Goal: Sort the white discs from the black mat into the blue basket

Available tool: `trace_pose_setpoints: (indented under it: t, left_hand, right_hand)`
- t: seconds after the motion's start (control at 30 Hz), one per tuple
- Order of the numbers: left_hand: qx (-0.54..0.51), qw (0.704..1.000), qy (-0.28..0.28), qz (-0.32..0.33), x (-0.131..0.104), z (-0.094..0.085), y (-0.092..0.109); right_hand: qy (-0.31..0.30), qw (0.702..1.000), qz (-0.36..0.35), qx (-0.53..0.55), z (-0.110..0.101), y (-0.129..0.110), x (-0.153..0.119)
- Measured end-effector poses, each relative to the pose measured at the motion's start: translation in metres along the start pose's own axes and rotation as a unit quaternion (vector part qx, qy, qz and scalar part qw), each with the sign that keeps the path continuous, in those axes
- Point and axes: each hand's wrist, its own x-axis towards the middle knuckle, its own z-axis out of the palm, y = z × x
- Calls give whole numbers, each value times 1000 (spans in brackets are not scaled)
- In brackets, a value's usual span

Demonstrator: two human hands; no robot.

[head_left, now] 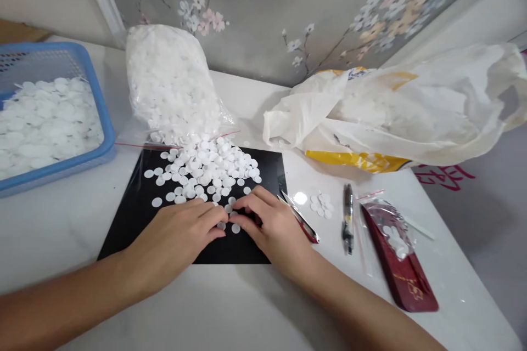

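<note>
My left hand [188,233] is closed over the black mat [242,252], its thumb and forefinger close together beside a white disc. What lies between those fingertips is too small to make out. Facing it, my right hand [280,225] pinches around a small white disc [233,213] with thumb and forefinger. The fingertips of both hands almost meet. Just beyond them a loose pile of white discs [214,167] spreads over the mat. It trails from the mouth of a clear plastic bag [168,77] full of such discs.
On the left stands a blue basket [107,131] of white pieces. Red-handled thread snips [307,227] lie by my right hand, near a few discs [321,205]. Further right are a pen [348,219], a dark red case [415,290] under a small clear bag, and a white plastic bag [387,115].
</note>
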Motion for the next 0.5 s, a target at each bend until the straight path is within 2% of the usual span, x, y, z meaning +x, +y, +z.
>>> trace_pose_setpoints:
  t: [0.13,0.27,0.4,0.5]
  left_hand:
    - [-29,999,-20,-23,0,-2,2]
    - [-131,988,-20,-74,-5,-7,1]
    - [-308,942,-2,-136,-7,-17,-1]
    - [-376,916,10,-138,-5,-23,-4]
  right_hand:
    - [-12,999,10,28,1,-3,0]
    - [-4,991,57,122,-6,-1,-2]
    - [-2,956,167,240,-11,4,-2]
    - [-22,941,191,280,-12,6,-1]
